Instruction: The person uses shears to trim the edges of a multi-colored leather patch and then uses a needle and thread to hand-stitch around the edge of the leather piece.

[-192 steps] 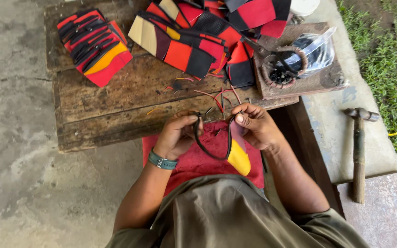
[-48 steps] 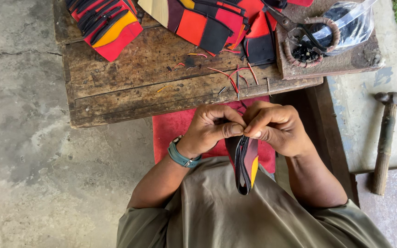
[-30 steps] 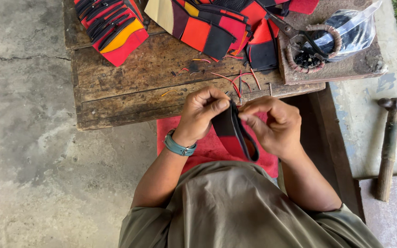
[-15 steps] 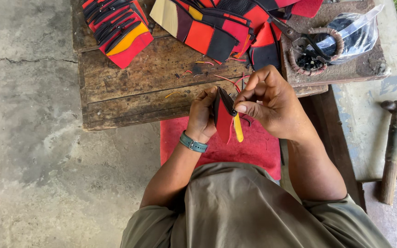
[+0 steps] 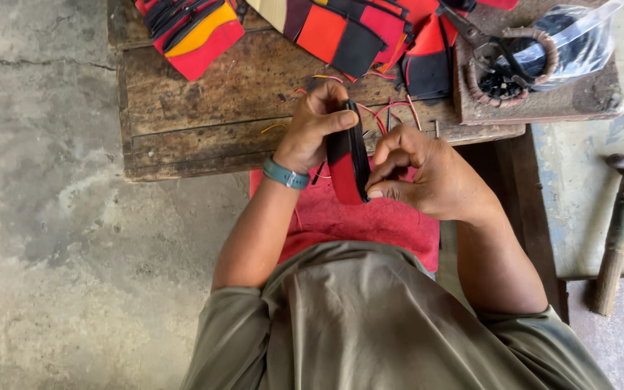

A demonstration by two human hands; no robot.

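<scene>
My left hand (image 5: 317, 126) grips a red and black leather piece (image 5: 347, 160), holding it edge-up over my lap, just in front of the wooden bench. A teal wristband sits on that wrist. My right hand (image 5: 427, 177) pinches the lower edge of the same piece between thumb and fingers. Thin red and orange threads (image 5: 391, 112) lie on the bench right behind my hands. A red cloth (image 5: 370, 220) covers my lap under the piece.
The worn wooden bench (image 5: 204, 115) carries stacks of red, black and yellow leather pieces (image 5: 196, 29) along its far edge. A wooden block (image 5: 543, 108) holds scissors (image 5: 496, 50), a woven ring and a plastic bag. A hammer (image 5: 619, 224) lies on concrete at right.
The leather piece was opened and turned in my hands, then raised toward the bench edge. It now stands edge-up, my left hand on its top and my right pinching its bottom.
</scene>
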